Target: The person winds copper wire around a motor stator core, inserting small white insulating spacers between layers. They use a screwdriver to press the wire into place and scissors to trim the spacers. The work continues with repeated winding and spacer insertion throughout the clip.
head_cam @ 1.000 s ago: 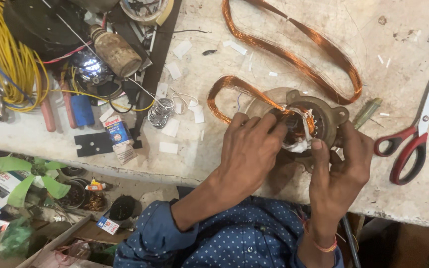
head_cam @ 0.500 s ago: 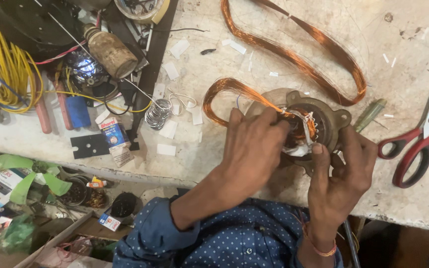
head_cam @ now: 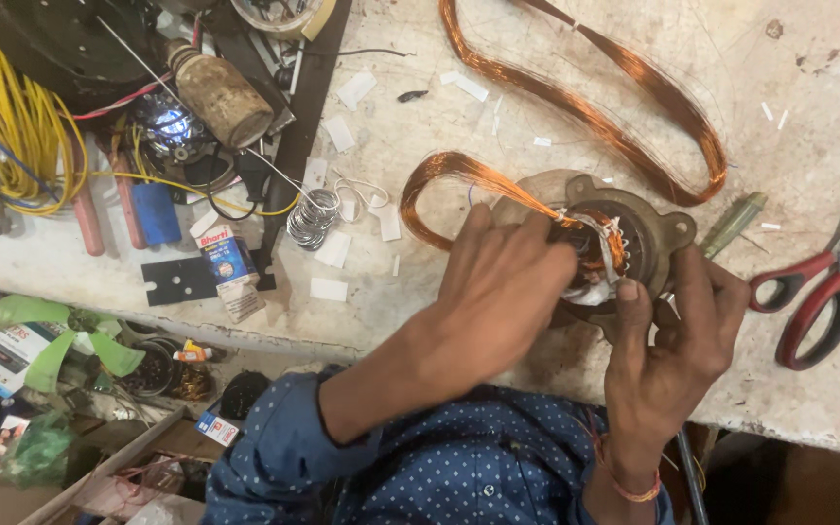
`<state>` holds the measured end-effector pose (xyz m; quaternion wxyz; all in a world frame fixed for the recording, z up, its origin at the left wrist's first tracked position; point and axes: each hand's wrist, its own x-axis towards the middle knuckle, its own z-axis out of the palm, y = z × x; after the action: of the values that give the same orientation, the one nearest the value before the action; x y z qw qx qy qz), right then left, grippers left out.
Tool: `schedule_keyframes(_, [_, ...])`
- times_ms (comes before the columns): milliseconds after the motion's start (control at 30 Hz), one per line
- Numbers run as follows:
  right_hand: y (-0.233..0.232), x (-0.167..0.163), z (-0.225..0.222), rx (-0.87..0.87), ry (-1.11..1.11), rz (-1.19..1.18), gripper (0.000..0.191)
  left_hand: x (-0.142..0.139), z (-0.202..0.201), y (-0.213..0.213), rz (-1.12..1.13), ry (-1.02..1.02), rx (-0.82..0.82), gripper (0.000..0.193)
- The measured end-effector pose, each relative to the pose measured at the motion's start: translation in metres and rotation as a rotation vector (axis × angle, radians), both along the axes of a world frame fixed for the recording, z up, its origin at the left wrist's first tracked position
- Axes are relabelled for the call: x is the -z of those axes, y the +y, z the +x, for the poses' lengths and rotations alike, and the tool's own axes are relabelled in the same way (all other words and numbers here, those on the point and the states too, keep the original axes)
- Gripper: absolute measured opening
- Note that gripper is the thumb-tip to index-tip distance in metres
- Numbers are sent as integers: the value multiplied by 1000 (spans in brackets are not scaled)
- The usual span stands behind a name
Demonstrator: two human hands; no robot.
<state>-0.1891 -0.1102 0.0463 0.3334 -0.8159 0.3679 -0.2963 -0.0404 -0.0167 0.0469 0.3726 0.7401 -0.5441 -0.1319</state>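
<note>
A round metal motor stator (head_cam: pixel 655 229) with mounting lugs rests near the front edge of a worn white workbench (head_cam: pixel 576 97). My left hand (head_cam: pixel 498 292) lies over its left half, fingers pressing a copper wire coil (head_cam: pixel 444 175) into the core. That coil loops out to the left of the stator. My right hand (head_cam: pixel 673 340) grips the stator's near rim, thumb on a white insulation paper (head_cam: pixel 590 292) at the core's edge.
A large loose copper coil (head_cam: pixel 614 117) lies behind the stator. Red-handled scissors (head_cam: pixel 828 292) sit at the right, a green-handled tool (head_cam: pixel 731 224) beside the stator. Yellow wire (head_cam: pixel 12 107), pliers (head_cam: pixel 85 209), a small wire spool (head_cam: pixel 313 216) and paper strips clutter the left.
The view has shifted slightly. My left hand's fingers have worked the coil a little further into the stator; my right hand keeps its grip.
</note>
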Motion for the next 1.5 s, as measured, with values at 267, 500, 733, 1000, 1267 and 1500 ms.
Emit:
schedule_keyframes(267, [-1, -3, 1, 20, 39, -5, 41, -4, 5, -15, 47, -69, -18, 15])
schedule_keyframes(500, [4, -6, 4, -13, -48, 69, 35, -9, -11, -12, 205, -243, -23, 10])
schedule_keyframes(733, [1, -6, 3, 2, 9, 6, 37, 24, -8, 22, -163, -216, -78, 28])
schedule_keyframes(1000, [-2, -1, 4, 30, 3, 70, 37, 33, -11, 23, -177, -274, -77, 27])
schedule_keyframes(1267, [-1, 4, 6, 16, -30, 88, 36, 37, -1, 19, -64, -354, 74, 26])
schedule_keyframes(1500, [-2, 6, 6, 11, -17, 70, 39, 37, 3, 14, -28, -348, 130, 18])
